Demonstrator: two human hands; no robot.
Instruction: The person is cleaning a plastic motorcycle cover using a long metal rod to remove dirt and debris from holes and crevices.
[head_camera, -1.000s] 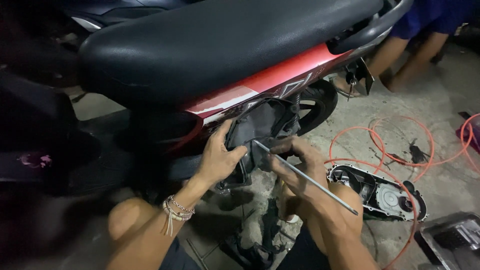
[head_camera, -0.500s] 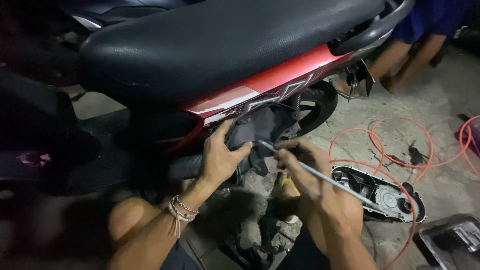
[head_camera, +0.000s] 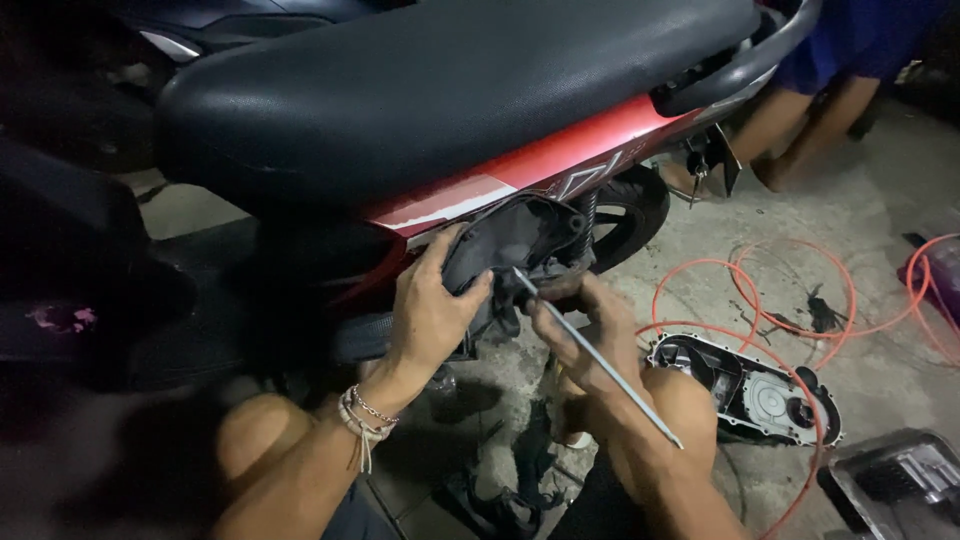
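Since a second ago the long metal rod (head_camera: 598, 358) has shifted only a little, its upper tip a touch nearer the dark plastic housing (head_camera: 520, 240), and both hands have stayed close under the scooter's red side panel (head_camera: 560, 165). The left hand (head_camera: 430, 305) is clenched on the lower edge of the housing, thumb on its outer face and fingers curled behind it; bracelets (head_camera: 365, 420) ring its wrist. The right hand (head_camera: 580, 325) is closed around the rod near its upper end, and the rod slants down to the right across the forearm, its far tip ending above the knee. The rod's upper tip sits just at the housing's lower rim; whether it touches cannot be told.

The housing hangs under the red panel, just in front of the rear wheel (head_camera: 625, 215), below the wide black seat (head_camera: 450, 90). On the concrete floor (head_camera: 860, 220) to the right lies a removed engine cover (head_camera: 745, 390), inner side up, with an orange hose (head_camera: 800, 300) looping around it. A dark tray (head_camera: 895, 485) shows at the lower right corner. Beyond the scooter's tail another person's bare legs (head_camera: 800, 125) stand, well apart from the hands.
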